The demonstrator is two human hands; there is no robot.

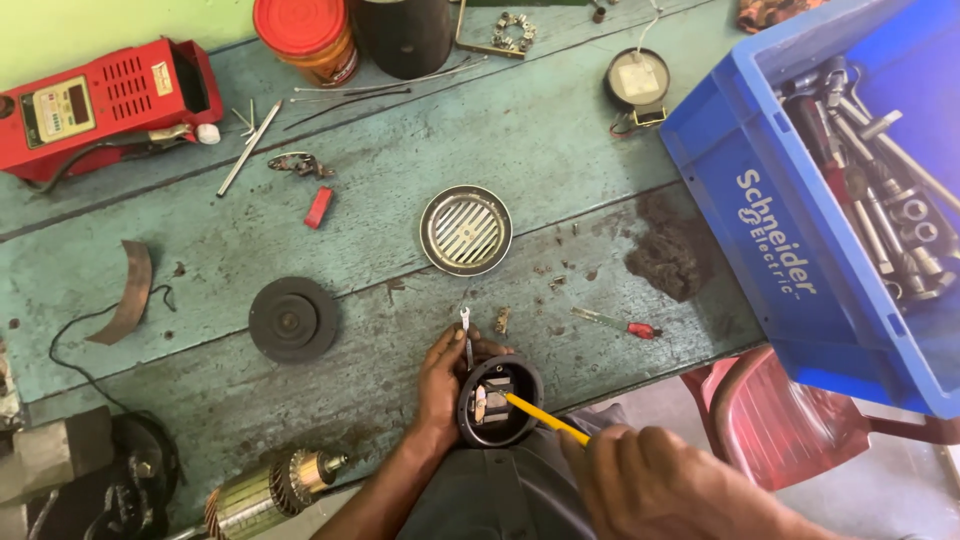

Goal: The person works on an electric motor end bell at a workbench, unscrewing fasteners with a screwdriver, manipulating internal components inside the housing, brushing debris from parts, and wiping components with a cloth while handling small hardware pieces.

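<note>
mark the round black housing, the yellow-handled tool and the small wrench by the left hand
Round black housing [522, 425]: head view, right part of its rim.
Yellow-handled tool [545, 419]: head view, middle of the yellow shaft.
Small wrench [466, 322]: head view, open-jaw end above the left hand's fingers.

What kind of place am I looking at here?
Probably a small electrical repair workshop: a worn teal wooden workbench, a blue plastic crate of metal sockets and wrenches, a copper-wound motor armature, and a red boxy meter unit.
</note>
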